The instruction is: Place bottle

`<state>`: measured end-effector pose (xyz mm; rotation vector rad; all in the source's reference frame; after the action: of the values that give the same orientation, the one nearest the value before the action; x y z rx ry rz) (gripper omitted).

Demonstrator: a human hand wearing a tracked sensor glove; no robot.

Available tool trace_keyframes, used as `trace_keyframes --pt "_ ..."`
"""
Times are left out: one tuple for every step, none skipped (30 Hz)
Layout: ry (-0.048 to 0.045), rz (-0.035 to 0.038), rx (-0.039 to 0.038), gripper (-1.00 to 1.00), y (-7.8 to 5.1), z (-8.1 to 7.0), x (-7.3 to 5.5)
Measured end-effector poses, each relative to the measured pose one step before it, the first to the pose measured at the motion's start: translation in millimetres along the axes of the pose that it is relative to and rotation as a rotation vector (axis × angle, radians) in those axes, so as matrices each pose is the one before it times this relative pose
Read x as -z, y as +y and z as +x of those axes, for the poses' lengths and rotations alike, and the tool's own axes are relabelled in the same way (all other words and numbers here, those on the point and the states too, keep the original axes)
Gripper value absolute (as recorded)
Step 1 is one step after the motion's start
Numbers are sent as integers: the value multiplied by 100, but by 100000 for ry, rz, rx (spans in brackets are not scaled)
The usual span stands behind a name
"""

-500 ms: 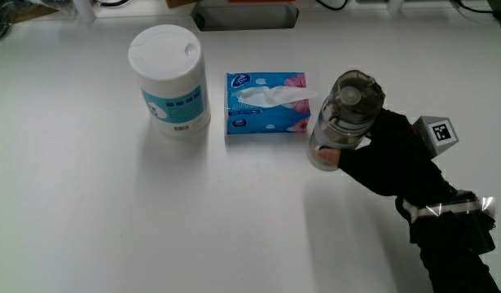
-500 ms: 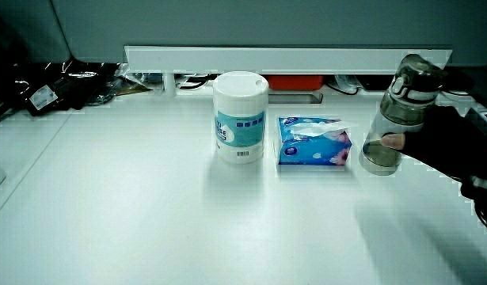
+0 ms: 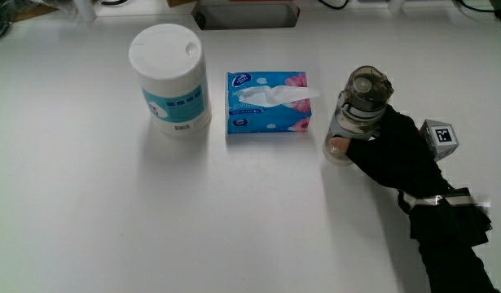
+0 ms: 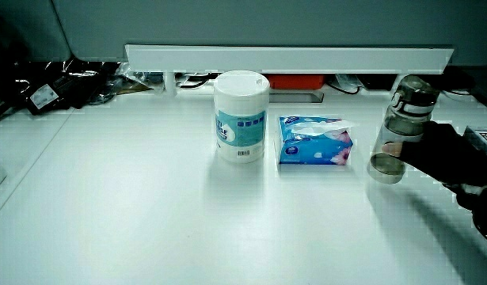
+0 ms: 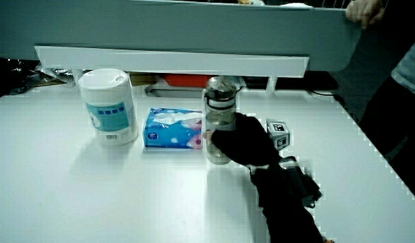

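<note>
Hand on bottle, upright beside tissue pack.

Gloved hand (image 3: pixel 393 150) wraps its fingers round the clear bottle (image 3: pixel 356 114), thumb tip pressed low on the body. Bottle stands upright, base at or just off the white table (image 3: pixel 193 220) — cannot tell. Tissue pack (image 3: pixel 267 102) lies between bottle and wipes canister (image 3: pixel 169 80); in a side view the bottle (image 5: pixel 219 118) sits just beside the pack.

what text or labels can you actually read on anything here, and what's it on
No text here can be read.
Wipes canister: blue label with white print and a barcode, too blurred to read.
Tissue pack: a small logo and print on blue, too small to read.
Patterned cube on the hand: a black and white marker pattern, no letters.
Bottle: clear, no label seen.
</note>
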<state>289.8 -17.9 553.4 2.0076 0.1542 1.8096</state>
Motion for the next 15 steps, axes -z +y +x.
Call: trace_keyframes --pt "-1027 704 662 0 44 560 -233" --pt "-389 788 1808 0 -75 298 -91" --pt "-382 603 729 0 118 804 -273" --pt "1556 63 657 0 -192 -46 180" --pt "-1345 600 1700 0 99 639 -175" --pt "257 58 -735 0 -33 202 62" --pt "611 466 1303 0 -27 238 19" --pt "-452 489 884 0 -26 284 -48" --pt "772 131 704 0 -31 245 -9" --pt "-118 429 339 0 13 320 -50" --pt "124 -179 542 0 3 309 -24" --pt "-470 783 867 0 -97 131 33" --pt "394 -336 -153 0 7 290 -4" --pt "1147 467 182 0 -148 85 98" --pt "1645 -280 813 0 -39 335 -53"
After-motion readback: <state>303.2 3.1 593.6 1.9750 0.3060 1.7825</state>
